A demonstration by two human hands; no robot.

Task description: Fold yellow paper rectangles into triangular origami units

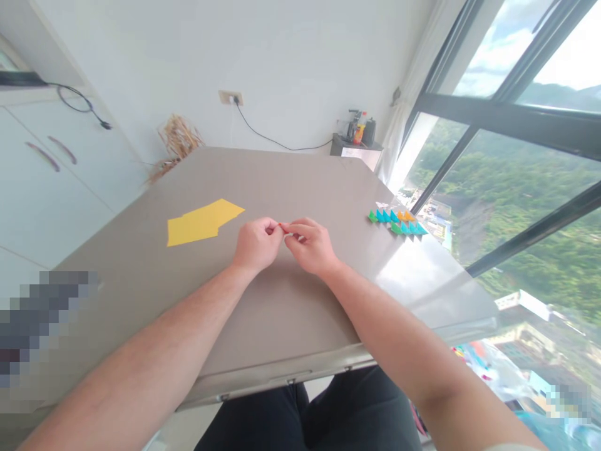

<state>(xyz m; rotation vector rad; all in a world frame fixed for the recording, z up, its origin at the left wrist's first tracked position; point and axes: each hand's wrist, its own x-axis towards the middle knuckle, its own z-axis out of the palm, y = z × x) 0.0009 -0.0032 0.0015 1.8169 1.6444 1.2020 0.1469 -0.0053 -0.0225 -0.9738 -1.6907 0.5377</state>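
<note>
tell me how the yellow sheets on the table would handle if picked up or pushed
The yellow sheets look thin and lie flat, so they are probably light and would bend easily when lifted. They overlap unevenly and seem loose, so a push might slide one over another. The table looks smooth, so they may skid.

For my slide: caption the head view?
Left hand and right hand pinch a red piece, yellow paper left, coloured shapes right.

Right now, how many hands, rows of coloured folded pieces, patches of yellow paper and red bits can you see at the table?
Hands (left hand, right hand): 2
Rows of folded pieces: 2
Yellow paper patch: 1
Small red piece: 1
Total: 6
</note>
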